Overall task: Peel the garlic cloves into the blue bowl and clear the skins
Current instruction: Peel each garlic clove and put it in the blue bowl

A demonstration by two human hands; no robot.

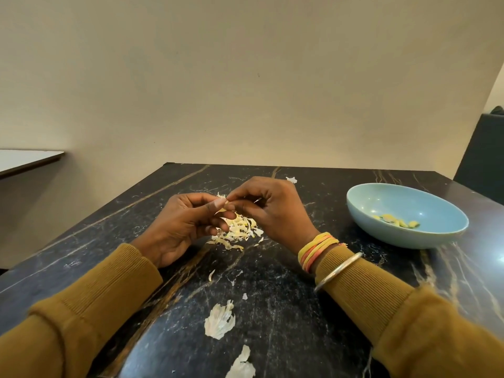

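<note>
From the head view, the table (286, 317) is a glossy black stone slab streaked with gold and white veins. Both forearms come in from the bottom edge in ribbed mustard knit sleeves (362, 296), which the frame cuts off.

The left hand (182, 222) is curled, its thumb and fingertips closed round a small pale garlic clove (222, 210). Only a sliver of the clove shows between the fingers, so its shape and how much skin is left on it are hard to make out. The right hand (275, 211) meets it from the other side, thumb and forefinger pinched tight at the clove's upper end, the other fingers folded in. A thin pale shred pokes out under its knuckles.

Directly beneath both hands lies a loose pile of skins (241, 233), curled, papery and yellowish-white, partly hidden by the left fingers. Larger translucent husks (219, 320) lie nearer the person, one of them clipped by the bottom edge, and a small white scrap (291, 180) sits beyond the right hand.

The blue bowl (362, 203), shallow, round and smooth-glazed, stands well to the right of the hands. A few yellow peeled cloves (396, 221) lie in its bottom.

On the right wrist are yellow and orange thread bands (316, 252) and a plain metal bangle (338, 271).
</note>
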